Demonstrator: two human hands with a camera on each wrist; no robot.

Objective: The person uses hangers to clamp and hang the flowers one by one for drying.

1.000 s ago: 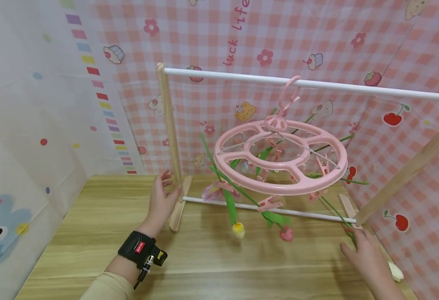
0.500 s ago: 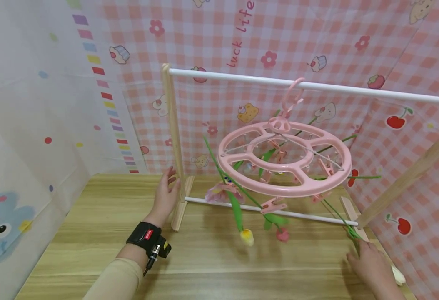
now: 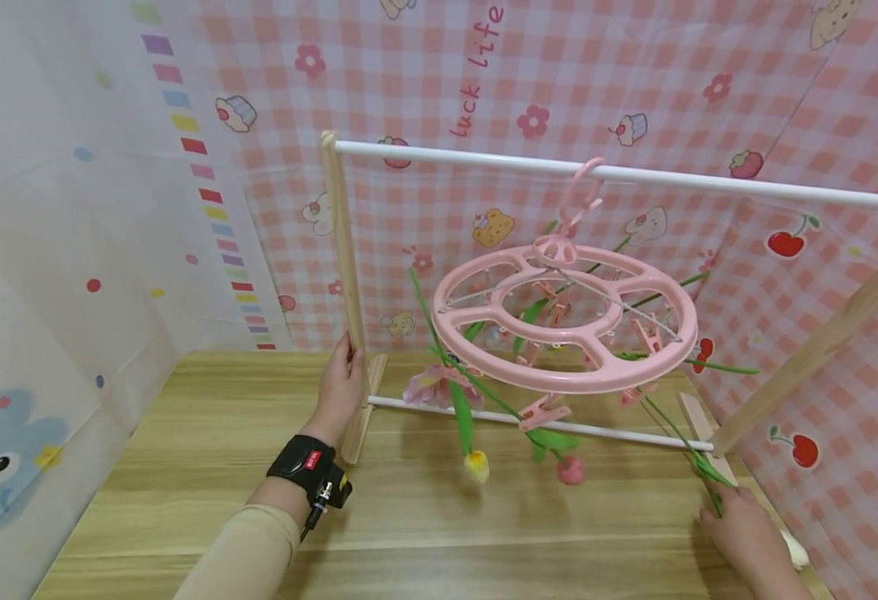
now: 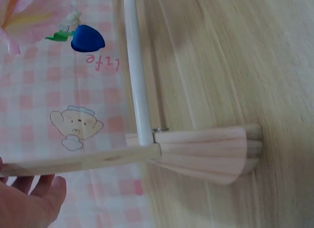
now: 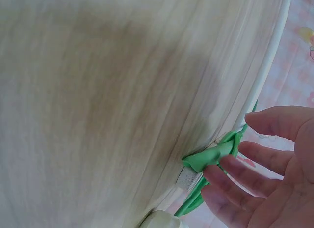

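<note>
In the head view my left hand (image 3: 341, 385) holds the left wooden post (image 3: 346, 275) of a rack. The left wrist view shows the fingers behind that post (image 4: 83, 160), the thumb in front. My right hand (image 3: 746, 533) is at the rack's right foot, by the green leaves (image 3: 709, 471) of a white tulip (image 3: 795, 550). In the right wrist view its fingers are loosely spread, touching or very close to the leaves (image 5: 211, 156). A pink round clip hanger (image 3: 566, 379) hangs from the white top rod (image 3: 469, 153), with several artificial flowers clipped on.
A yellow tulip (image 3: 476, 466), a pink tulip (image 3: 570, 470) and a pale pink lily (image 3: 439, 386) hang below the hanger. The white lower rod (image 3: 604, 431) joins the rack's feet. Behind stands a checked cloth wall (image 3: 424, 92); underneath is a wood-grain table (image 3: 439, 525).
My left hand, beside the left post before, now has its fingers round it. My right hand has come down and nearer along the tulip's leaves. The hung flowers sway slightly.
</note>
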